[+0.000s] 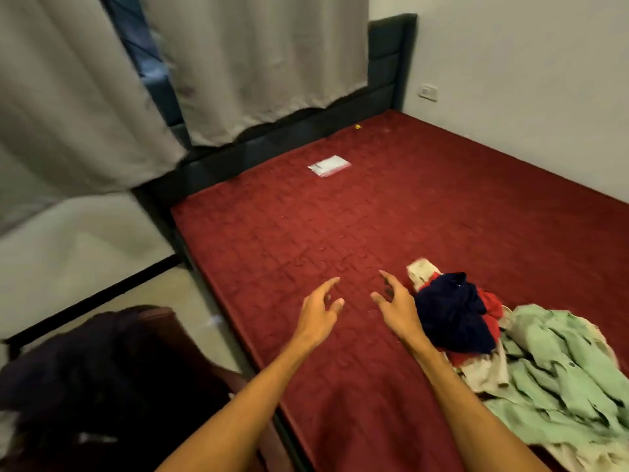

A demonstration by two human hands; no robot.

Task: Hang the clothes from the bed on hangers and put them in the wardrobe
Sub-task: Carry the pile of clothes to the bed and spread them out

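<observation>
Clothes [517, 356] lie in a loose pile on the near right part of the red mattress [340, 216], and I see them to the right of both hands. On top of the pile sits a navy garment [452, 313], with something red and something cream under it. A pale green garment [565, 376] spreads out nearer to me, at the right edge. The right hand [396, 308] is just beside the navy garment; from my view I cannot tell if its back touches the cloth. The left hand [318, 311] is further from the pile, near the right hand but apart from it. Both bare arms reach forward over the mattress, with the palms turned toward each other. Fingers of both hands are spread and only lightly bent, and they hold nothing. Further up the mattress lies a small white packet [329, 165], well apart from the hands. Grey curtains [255, 63] hang over the dark bed frame [272, 144]. At the lower left is a dark blurred shape [102, 369] which I cannot identify.
</observation>
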